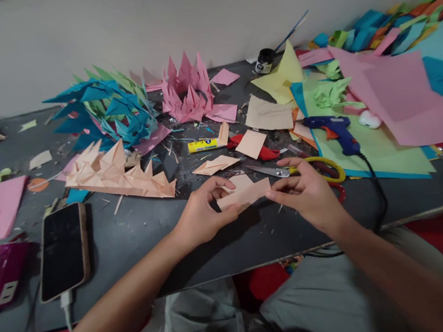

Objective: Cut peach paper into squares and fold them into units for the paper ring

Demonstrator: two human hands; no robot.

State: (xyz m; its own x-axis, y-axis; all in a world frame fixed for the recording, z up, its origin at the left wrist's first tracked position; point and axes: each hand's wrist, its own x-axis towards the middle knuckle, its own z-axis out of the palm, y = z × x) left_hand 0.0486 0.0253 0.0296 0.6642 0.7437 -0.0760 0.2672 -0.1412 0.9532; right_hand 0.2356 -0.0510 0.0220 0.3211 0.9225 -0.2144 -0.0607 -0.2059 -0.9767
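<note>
A small piece of peach paper (249,194), with a folded strip along its near side, is held up over the dark table. My left hand (201,215) is closed on its left end, thumb in front and fingers behind. At the right corner, my right hand (311,195) pinches the paper between thumb and fingertips. Just behind that hand lie scissors (273,171) with a yellow handle loop. Beyond the paper are a folded peach piece (216,164), a peach square (251,143) and a yellow glue stick (202,145). A spiky peach folded-paper strip (120,174) sits to the left.
Blue-green (125,113) and pink (190,96) spiky paper rings stand at the back. On the right lie a blue glue gun (335,129) with its cord, and coloured sheets (400,93). A phone (63,249) on a cable and a purple device (1,274) are at left.
</note>
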